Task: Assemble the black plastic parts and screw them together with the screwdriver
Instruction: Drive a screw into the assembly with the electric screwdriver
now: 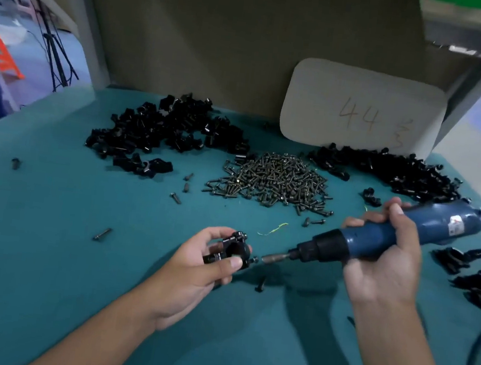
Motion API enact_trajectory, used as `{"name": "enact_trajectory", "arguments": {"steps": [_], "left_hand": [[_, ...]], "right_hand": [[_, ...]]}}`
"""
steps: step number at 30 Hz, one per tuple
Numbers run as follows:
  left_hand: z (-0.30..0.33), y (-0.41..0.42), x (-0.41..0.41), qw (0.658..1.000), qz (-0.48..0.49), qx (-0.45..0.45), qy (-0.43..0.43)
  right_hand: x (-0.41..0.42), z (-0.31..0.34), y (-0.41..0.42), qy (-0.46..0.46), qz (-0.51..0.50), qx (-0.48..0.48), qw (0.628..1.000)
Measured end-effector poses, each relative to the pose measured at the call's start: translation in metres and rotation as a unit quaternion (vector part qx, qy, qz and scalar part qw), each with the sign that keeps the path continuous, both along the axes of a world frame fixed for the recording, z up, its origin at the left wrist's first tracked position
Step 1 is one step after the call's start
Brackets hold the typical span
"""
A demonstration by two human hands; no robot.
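Teal bench [45, 234], left hand [192, 270] gripping black clamp assembly [232, 249] near front edge, right hand [384, 260] gripping blue screwdriver [378, 234], bit just beside protruding screw [253, 260]

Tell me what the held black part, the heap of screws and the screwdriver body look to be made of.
Black part, gripped by the left hand: likely moulded plastic, glossy highlights on its edges.
Screws: apparently metal with a dull bronze-dark finish, small glints.
Screwdriver, gripped by the right hand: smooth blue casing, probably plastic; black collar, grey metallic-looking bit.
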State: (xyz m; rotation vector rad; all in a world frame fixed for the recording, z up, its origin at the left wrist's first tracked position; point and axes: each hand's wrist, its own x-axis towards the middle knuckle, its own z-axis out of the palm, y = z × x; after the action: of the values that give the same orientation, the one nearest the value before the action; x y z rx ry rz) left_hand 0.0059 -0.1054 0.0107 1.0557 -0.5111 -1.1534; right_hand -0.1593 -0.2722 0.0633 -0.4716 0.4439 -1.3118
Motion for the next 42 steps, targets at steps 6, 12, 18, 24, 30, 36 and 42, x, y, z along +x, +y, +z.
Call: {"name": "enact_trajectory", "arguments": {"steps": [6,12,18,24,30,36,42], "left_hand": [[-0.001,0.002,0.001,1.0,-0.022,0.014,-0.01],[0.002,0.003,0.0,1.0,-0.019,0.017,0.009],[0.005,0.005,0.001,0.997,-0.044,0.025,0.061],[0.007,0.006,0.005,0.994,-0.074,0.023,0.082],[0.009,0.009,0.005,0.988,-0.102,0.027,0.115],[0.007,0.011,0.007,0.974,-0.139,0.045,0.172],[0.007,0.006,0.009,0.98,-0.089,0.051,0.17]], "right_hand": [[0.003,-0.005,0.006,0.014,-0.011,0.004,1.0],[0.002,-0.004,0.013,0.003,-0.013,-0.024,1.0],[0.001,0.005,0.018,0.019,0.005,-0.097,0.995],[-0.003,0.01,0.025,0.022,0.003,-0.13,0.991],[-0.006,0.021,0.031,0.015,0.036,-0.184,0.982],[-0.01,0.028,0.037,0.039,0.052,-0.234,0.97],[-0.005,0.027,0.042,0.064,0.005,-0.235,0.97]]}}
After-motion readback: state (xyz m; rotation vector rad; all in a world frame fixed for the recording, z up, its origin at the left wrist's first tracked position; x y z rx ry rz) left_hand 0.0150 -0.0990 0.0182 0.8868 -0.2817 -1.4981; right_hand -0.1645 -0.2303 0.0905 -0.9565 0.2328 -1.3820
